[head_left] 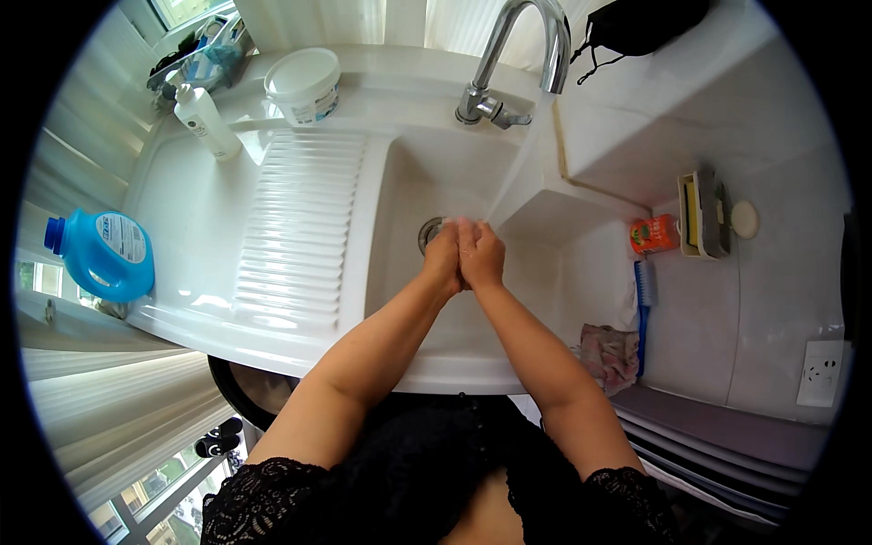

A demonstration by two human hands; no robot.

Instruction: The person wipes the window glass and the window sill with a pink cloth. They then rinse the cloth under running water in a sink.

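Observation:
My left hand (442, 258) and my right hand (482, 255) are pressed against each other over the white sink basin (436, 336). Both are closed, fingers bent and palms turned inward, with the fingertips slightly blurred. Whatever lies between the palms, if anything, is hidden. Just behind my left hand, the round metal drain (429, 234) is partly covered. A chrome faucet (552, 54) arches above the far side of the basin, its spout pointing down.
Left of the basin is a ribbed washboard (300, 227), with a white pump bottle (207, 123), lidded tub (304, 86) and blue jug (113, 254) around it. On the right lie a blue brush (644, 300), a cloth (609, 354), an orange bottle (654, 234) and a sponge holder (704, 215).

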